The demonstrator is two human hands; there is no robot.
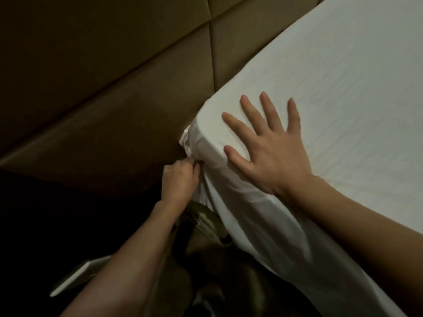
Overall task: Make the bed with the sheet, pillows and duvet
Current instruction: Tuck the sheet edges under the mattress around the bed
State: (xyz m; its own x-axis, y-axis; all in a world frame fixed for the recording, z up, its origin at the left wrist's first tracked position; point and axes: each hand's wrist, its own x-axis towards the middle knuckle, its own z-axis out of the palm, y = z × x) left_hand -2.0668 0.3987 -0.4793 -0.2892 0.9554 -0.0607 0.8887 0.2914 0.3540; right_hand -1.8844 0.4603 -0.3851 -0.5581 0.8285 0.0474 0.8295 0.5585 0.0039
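White cotton sheet (332,92) covers the mattress across the right half of the frame, its corner at centre bunched into gathers beside the brown padded headboard (114,76) that fills the upper left. The right hand (267,152) lies flat, fingers spread, pressing the sheet's top near the corner; the left hand (180,179), lower centre, pinches the gathered edge. This looks like the sheet-fitting step (pillows and duvet are out of view). Next, the gathers probably want pulling down and tucking under the mattress while the flat hand keeps the top smooth.
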